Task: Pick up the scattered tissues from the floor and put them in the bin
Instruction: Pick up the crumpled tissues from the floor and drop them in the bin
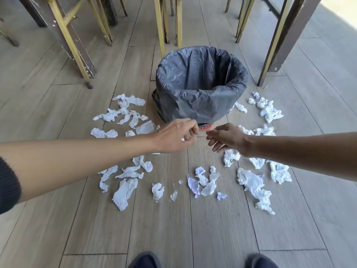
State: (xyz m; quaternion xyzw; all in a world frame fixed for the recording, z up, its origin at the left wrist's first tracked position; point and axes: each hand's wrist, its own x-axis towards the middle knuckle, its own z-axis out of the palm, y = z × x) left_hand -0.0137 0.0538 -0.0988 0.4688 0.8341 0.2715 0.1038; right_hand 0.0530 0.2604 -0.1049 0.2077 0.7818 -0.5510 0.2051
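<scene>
Beyond the fingers [190, 135], the bin [201, 84] hides its red base behind a dark liner [193, 105]; both shoes [144, 261] are cropped by the lower edge.

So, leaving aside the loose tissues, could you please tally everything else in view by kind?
Red bin: 1
Grey bin liner: 1
Hands: 2, the left hand and the right hand
Dark shoes: 2
Total: 6
The tissues overlap too much for an exact count.
</scene>
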